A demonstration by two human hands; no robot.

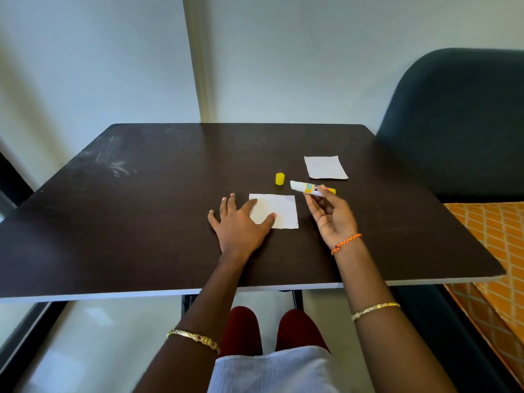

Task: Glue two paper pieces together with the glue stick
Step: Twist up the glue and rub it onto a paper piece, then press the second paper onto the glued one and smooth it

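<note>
The person sits at a dark table (141, 222) and the glue stick (311, 188) is already open: its yellow cap (280, 179) stands alone on the table, just beyond the near paper piece (279, 211). The right hand (330, 219) holds the glue stick between the thumb and the first fingers, palm turned partly up, the other fingers loose; the stick lies almost level in the air, with its white tip pointing left, above the table just beside the right corner of the near paper. The left hand (241, 222) is spread flat and grips nothing; its thumb and forefinger press the left part of this paper to keep it in place. The second paper piece (325, 167) lies apart, farther back on the right, not touched. I judge the step is the start of the gluing. The next move, I think, needs the tip turned down to the paper and rubbed across it while the left hand stops it from sliding.
</note>
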